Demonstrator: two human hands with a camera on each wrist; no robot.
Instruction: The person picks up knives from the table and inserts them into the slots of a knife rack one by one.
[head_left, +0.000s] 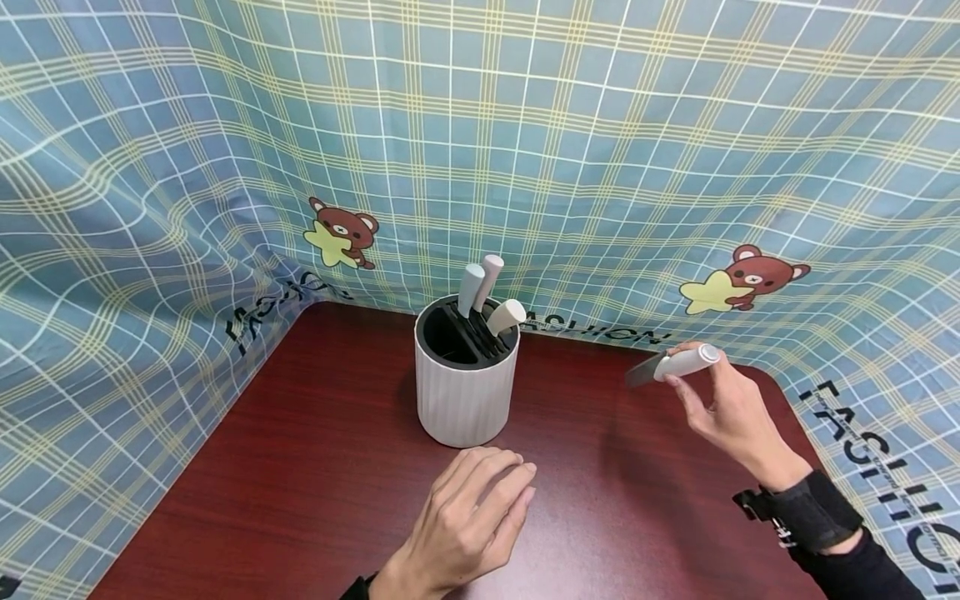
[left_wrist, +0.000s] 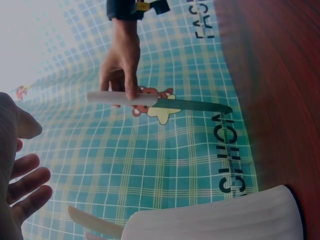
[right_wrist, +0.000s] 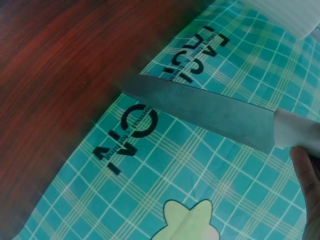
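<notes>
My right hand [head_left: 731,417] grips a kitchen knife [head_left: 686,362] by its white handle, above the right side of the table. In the right wrist view the broad steel blade [right_wrist: 210,112] shows along its whole length, tip toward the table's edge. My left hand [head_left: 468,512] is held over the table's front middle with relaxed, slightly bent fingers and nothing in them. Just beyond it stands a white ribbed knife block [head_left: 463,408], round with a black slotted top. Several pale handles stick up from its right side, among them a white handle [head_left: 507,317].
A dark red wooden table [head_left: 322,400] carries the block. Blue-green plaid cloth [head_left: 480,150] with printed bears and lettering hangs behind and along both sides, meeting the table's back edge.
</notes>
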